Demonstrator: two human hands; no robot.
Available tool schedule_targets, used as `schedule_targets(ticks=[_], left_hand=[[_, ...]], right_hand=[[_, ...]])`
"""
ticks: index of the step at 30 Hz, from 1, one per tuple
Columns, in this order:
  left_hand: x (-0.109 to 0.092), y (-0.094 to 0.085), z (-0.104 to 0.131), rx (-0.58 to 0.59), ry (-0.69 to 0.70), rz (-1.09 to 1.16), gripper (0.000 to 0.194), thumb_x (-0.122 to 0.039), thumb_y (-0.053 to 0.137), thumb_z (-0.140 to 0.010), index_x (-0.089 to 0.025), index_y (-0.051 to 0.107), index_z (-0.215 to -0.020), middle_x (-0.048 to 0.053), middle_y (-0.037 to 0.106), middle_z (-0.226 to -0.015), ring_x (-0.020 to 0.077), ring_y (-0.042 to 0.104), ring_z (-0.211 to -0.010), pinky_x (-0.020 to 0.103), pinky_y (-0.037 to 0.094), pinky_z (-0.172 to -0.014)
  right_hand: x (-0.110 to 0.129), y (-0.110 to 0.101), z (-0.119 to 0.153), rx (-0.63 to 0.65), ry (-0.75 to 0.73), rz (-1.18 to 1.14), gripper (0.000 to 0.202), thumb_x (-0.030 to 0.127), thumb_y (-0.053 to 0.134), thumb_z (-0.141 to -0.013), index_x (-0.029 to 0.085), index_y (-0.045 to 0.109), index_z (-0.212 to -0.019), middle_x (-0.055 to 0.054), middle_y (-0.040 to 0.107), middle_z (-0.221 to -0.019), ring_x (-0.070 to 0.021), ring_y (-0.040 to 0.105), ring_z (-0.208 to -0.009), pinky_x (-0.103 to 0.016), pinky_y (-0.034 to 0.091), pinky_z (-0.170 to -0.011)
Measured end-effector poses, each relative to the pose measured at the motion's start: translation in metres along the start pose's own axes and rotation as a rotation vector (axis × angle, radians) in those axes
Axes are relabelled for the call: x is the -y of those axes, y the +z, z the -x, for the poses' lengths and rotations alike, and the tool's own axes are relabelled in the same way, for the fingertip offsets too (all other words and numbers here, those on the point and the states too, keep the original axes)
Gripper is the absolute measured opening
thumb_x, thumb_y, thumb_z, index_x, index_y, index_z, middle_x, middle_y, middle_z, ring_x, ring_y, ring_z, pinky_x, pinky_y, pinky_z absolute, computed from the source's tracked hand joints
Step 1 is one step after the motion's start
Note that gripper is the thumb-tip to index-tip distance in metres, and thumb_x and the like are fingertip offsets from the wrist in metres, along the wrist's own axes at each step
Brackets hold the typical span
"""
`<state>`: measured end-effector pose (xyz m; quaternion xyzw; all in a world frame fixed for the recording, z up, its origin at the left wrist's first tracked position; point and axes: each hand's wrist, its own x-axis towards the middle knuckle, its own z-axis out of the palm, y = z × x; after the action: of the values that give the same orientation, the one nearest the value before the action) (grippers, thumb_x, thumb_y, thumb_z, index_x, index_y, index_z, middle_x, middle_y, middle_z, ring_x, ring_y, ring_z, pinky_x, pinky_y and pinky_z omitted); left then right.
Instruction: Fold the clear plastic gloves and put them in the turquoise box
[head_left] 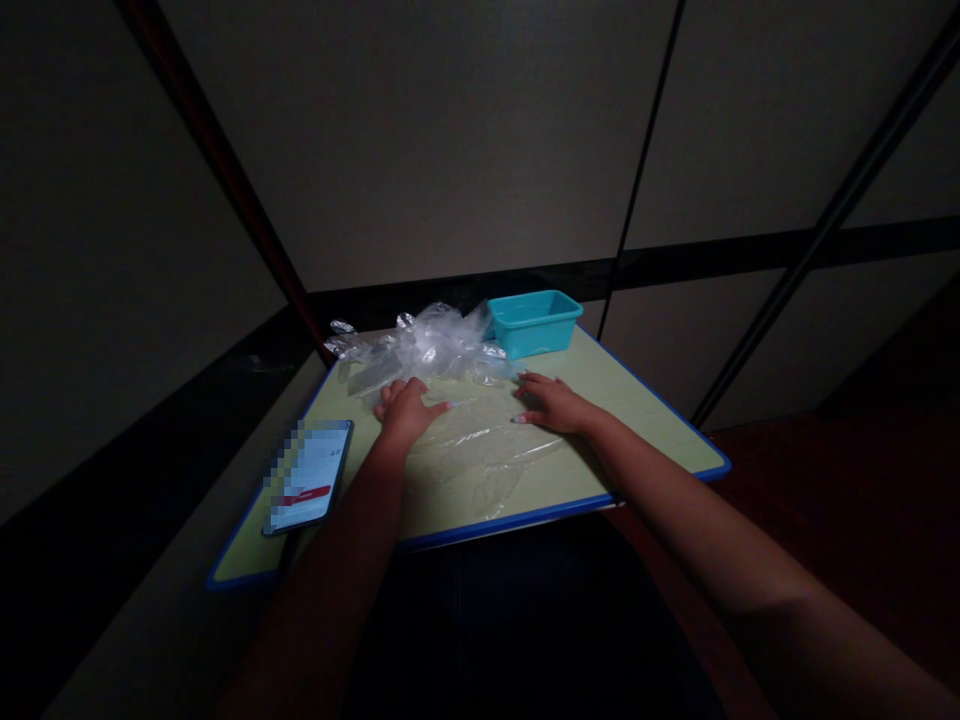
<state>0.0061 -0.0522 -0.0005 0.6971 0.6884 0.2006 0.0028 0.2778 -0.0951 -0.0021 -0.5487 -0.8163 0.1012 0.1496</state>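
Note:
A clear plastic bag lies spread across the middle of the small table, its near edge close to the table's front. On its left side rests my left hand, fingers spread and thumb pointing inward. My right hand is at the bag's right side, with fingers apart and reaching toward the left. Both hands seem to touch the film; neither is closed round anything. Just beyond them sits a crumpled heap of clear plastic bags.
A turquoise plastic basket stands at the far edge, right of the heap. At the left lies a phone with a lit screen. The pale yellow table has a blue rim. Behind it rises a panelled wall.

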Motion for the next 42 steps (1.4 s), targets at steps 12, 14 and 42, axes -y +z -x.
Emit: schedule_targets(ticks=[12,14,42], left_hand=[[0.0035,-0.0038,-0.0086,0.02,0.095,0.071,0.032,-0.045,0.047,-0.083,-0.023,0.07,-0.076,0.005,0.067,-0.088,0.0235,0.054,-0.096,0.031,0.038,-0.086],[0.0023,-0.0025,-0.006,0.017,0.102,0.048,0.027,-0.045,0.052,-0.08,-0.024,0.07,-0.081,0.006,0.066,-0.095,0.0251,0.051,-0.101,0.033,0.038,-0.086],[0.0,0.0005,-0.0086,0.013,0.056,0.669,0.016,-0.028,0.062,-0.065,-0.02,0.048,-0.062,-0.002,0.056,-0.063,0.0158,0.056,-0.067,0.026,0.039,-0.064]], right_hand=[[-0.0015,-0.0072,0.001,0.214,-0.034,-0.039,0.073,0.055,0.066,-0.071,0.035,0.039,-0.135,-0.005,0.014,-0.151,-0.0341,0.0,-0.138,-0.07,0.002,-0.097],[-0.0012,-0.0072,0.0012,0.222,-0.038,-0.044,0.073,0.056,0.065,-0.071,0.036,0.038,-0.135,-0.005,0.013,-0.151,-0.0332,0.0,-0.138,-0.07,0.002,-0.097],[-0.0024,-0.0058,0.0017,0.243,-0.026,-0.104,0.085,0.061,0.066,-0.066,0.033,0.033,-0.139,-0.006,0.015,-0.151,-0.0334,0.001,-0.138,-0.068,0.0,-0.1]])
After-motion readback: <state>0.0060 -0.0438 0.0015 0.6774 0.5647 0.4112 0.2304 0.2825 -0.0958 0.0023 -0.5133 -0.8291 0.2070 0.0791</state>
